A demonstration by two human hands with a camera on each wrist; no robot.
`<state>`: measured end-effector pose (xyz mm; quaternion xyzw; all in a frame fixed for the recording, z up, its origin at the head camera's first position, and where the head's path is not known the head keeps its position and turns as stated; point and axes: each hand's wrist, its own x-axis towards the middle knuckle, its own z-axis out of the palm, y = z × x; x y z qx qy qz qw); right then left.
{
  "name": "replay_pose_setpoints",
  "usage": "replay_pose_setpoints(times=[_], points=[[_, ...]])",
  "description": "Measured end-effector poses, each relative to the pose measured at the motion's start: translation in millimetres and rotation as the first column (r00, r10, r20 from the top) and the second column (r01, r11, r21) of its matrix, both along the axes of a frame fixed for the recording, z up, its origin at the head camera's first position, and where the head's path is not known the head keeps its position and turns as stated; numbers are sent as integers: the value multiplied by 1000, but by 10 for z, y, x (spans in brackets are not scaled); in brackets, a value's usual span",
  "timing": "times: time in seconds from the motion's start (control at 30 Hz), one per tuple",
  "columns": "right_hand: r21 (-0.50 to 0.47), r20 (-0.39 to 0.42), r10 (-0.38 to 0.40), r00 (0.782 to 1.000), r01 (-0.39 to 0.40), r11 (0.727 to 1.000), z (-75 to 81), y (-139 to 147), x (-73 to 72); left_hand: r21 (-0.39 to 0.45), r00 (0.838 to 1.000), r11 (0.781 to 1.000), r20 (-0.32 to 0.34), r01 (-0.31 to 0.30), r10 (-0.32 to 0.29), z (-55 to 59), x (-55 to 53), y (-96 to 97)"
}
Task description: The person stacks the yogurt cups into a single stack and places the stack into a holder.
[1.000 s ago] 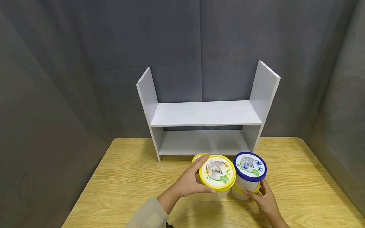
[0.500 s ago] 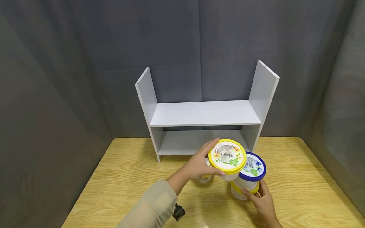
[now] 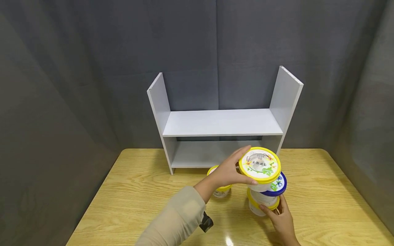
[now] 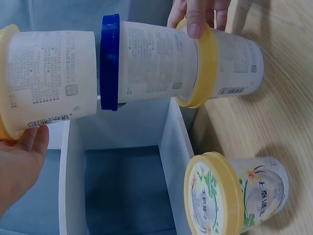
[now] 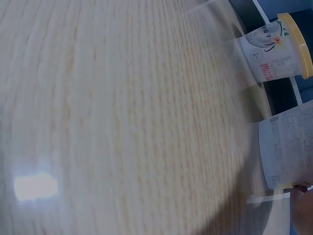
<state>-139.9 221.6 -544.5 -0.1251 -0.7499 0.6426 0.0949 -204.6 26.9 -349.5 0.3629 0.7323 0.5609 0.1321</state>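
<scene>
My left hand point(image 3: 229, 171) grips a yellow-lidded paper tub point(image 3: 260, 164) by its upper side. That tub hangs just above a blue-lidded tub point(image 3: 278, 186), with a thin gap between them in the left wrist view. The blue-lidded tub point(image 4: 156, 61) stands on another yellow-lidded tub point(image 3: 256, 207), which rests on the table. My right hand point(image 3: 284, 220) holds this lower tub around its yellow lid, thumb point(image 4: 195, 24) in front. A separate yellow-lidded tub point(image 3: 221, 194) stands to the left, partly behind my left forearm.
A white two-tier shelf point(image 3: 223, 123) stands behind the tubs on the wooden table point(image 3: 141, 198). Its side panels point(image 3: 286, 102) rise above the upper board. Grey curtains point(image 3: 191, 44) enclose the back and sides. A black object point(image 3: 206, 222) is at my left wrist.
My left hand has lifted the yellow-lidded tub and carried it right, over the blue-lidded one. This uncovers the separate tub at left. My right hand stays at the lower tub.
</scene>
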Motion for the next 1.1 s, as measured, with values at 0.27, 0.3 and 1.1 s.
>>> replay_pose_setpoints(times=[0.27, 0.3, 1.1], points=[[-14, 26, -15, 1000, 15, 1000, 131, -60, 38, -38, 998, 999, -53, -22, 20, -132, -170, 187], [-15, 26, -16, 1000, 16, 1000, 129, -61, 35, -43, 998, 999, -56, -26, 24, -128, -180, 205], [-86, -31, -45, 999, 42, 995, 30, -72, 21, -136, 997, 989, -46, -62, 56, -153, -287, 493]])
